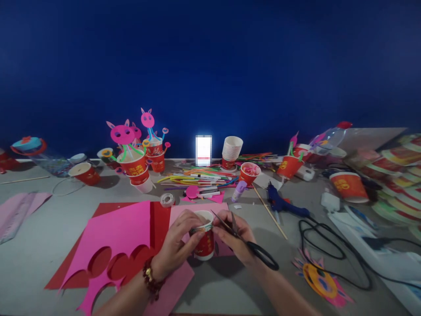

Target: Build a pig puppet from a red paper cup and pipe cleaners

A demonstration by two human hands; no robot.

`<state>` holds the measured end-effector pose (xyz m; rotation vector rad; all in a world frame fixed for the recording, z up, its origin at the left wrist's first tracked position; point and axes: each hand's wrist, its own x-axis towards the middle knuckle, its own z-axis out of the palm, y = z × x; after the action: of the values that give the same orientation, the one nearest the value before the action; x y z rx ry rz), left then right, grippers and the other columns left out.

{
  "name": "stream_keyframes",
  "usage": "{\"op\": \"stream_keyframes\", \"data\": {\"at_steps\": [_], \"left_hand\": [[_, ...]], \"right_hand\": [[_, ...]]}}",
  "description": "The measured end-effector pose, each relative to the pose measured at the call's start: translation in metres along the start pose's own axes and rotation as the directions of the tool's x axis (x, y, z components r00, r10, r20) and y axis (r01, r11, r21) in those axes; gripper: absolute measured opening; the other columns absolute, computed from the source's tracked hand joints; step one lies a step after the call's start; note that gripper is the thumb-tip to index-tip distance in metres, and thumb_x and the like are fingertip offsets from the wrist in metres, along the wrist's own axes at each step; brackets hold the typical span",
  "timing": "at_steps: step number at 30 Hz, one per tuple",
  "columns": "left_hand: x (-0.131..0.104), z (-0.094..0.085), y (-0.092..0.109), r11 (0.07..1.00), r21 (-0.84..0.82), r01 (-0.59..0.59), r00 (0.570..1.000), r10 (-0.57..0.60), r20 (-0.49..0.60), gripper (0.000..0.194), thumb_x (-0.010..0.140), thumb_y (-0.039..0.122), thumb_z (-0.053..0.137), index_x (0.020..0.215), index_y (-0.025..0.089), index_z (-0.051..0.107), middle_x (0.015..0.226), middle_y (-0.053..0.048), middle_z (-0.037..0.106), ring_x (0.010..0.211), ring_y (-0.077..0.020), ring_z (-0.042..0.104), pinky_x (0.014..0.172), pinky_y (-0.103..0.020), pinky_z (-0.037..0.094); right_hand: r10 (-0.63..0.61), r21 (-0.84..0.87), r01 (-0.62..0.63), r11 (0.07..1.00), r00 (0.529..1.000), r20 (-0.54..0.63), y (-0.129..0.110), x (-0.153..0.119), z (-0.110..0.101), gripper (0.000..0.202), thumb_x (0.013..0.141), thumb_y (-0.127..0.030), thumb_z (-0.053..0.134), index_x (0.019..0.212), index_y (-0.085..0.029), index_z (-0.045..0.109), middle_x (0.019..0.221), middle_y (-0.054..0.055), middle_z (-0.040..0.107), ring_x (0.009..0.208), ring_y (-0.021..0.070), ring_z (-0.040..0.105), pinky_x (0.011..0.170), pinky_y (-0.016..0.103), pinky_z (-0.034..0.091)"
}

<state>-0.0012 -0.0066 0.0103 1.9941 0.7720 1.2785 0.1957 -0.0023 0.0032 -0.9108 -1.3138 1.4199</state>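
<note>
A red paper cup [204, 243] with a white rim is held upright over the pink paper in front of me. My left hand [180, 237] grips its left side, fingers over the rim and thumb across the front. My right hand [235, 235] is closed around black-handled scissors [261, 256], whose blades point up and left. Its thumb and fingertips meet at the right edge of the cup rim; whether they pinch anything there is too small to tell. Beneath the left forearm and the cup lie sheets of light pink paper [177, 287].
Left are a cut-out magenta sheet [121, 232] and a red sheet [70, 267]. Behind are a tape roll [167, 200], pipe cleaners [197, 179], stacked cups [232, 149] and pig-faced cup figures [133, 164]. Right are a glue gun [286, 204], its cord [329, 254] and a wooden stick [269, 210].
</note>
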Motion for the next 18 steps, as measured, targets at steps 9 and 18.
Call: {"op": "stream_keyframes", "data": {"at_steps": [9,18], "left_hand": [[-0.0029,0.0038,-0.0046,0.953,-0.225,0.204,0.975,-0.217,-0.037,0.015,0.097,0.02,0.058,0.087,0.017,0.068,0.073,0.001,0.057,0.069,-0.012,0.051,0.064,-0.023,0.041],[-0.0026,0.0032,-0.0042,0.957,-0.217,0.195,0.975,-0.213,-0.062,0.014,0.096,0.02,0.061,0.085,0.017,0.07,0.07,0.002,0.056,0.064,-0.0102,0.049,0.06,-0.021,0.04]], "right_hand": [[-0.114,-0.081,0.118,0.99,0.992,0.053,-0.0029,-0.0002,-0.0055,0.02,0.088,-0.038,0.068,0.079,-0.02,0.063,0.072,-0.002,0.053,0.063,0.0133,0.044,0.058,0.026,0.033],[-0.15,-0.196,0.17,0.966,0.982,0.113,-0.006,0.001,-0.0049,0.015,0.091,-0.031,0.065,0.082,-0.02,0.06,0.075,-0.002,0.052,0.062,0.0123,0.044,0.057,0.025,0.034]]}}
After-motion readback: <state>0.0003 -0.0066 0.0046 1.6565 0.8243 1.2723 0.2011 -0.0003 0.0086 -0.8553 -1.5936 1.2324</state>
